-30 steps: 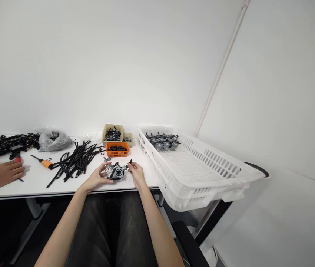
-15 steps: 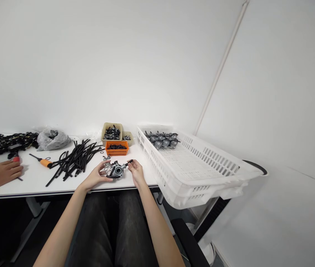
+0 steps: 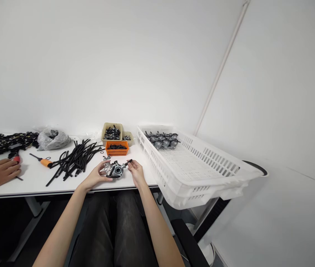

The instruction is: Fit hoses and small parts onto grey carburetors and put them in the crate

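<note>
Near the table's front edge, a silver carburetor [image 3: 118, 170] with a round dark bore faces me. My left hand [image 3: 98, 175] grips its left side, thumb and fingers closed around the body. A short black hose curves along the carburetor's lower front. At its upper right, a dark-tipped fitting [image 3: 129, 162] sticks out, and my right hand [image 3: 136, 172] pinches it between thumb and fingers. Small metal parts [image 3: 106, 158] stand just behind my left fingers. The fingertips of both hands are partly hidden by the carburetor.
Behind it, an orange basket [image 3: 116, 152] holds black pieces, beside beige bins [image 3: 103, 142]. Black hoses [image 3: 76, 159] and an orange-handled screwdriver [image 3: 45, 162] lie left. Another person's hand [image 3: 0, 174] is at far left. A white crate [image 3: 185, 193] with several carburetors stands right.
My hands and the carburetor hold almost the same place. The other person's hand at far left has shifted slightly left. My legs have moved a little under the table.
</note>
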{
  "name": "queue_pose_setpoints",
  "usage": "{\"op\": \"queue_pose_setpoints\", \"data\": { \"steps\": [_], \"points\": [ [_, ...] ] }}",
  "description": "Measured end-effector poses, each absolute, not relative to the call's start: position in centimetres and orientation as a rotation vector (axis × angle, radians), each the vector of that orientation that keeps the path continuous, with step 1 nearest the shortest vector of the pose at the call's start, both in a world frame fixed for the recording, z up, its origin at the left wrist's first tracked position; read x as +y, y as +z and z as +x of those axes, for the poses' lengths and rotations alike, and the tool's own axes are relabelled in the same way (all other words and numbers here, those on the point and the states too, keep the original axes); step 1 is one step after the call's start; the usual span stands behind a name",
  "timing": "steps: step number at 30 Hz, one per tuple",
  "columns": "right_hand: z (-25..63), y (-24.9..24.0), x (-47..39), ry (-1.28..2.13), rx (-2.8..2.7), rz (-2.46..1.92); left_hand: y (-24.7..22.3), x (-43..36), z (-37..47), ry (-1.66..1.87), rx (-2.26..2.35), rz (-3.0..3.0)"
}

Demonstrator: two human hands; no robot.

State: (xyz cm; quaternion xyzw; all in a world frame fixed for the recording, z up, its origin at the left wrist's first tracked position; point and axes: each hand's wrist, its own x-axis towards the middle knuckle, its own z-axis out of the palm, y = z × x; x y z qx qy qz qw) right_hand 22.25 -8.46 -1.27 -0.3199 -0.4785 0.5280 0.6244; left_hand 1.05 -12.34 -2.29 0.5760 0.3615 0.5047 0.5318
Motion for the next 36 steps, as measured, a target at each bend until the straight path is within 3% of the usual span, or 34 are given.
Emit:
{"op": "queue_pose_setpoints", "data": {
  "steps": [36],
  "points": [
    [22.24, -2.16, -7.76, 1.21, -1.179, -0.7, -1.72, -12.56, 1.3, 1.227, 0.943, 1.382]
  ]
}}
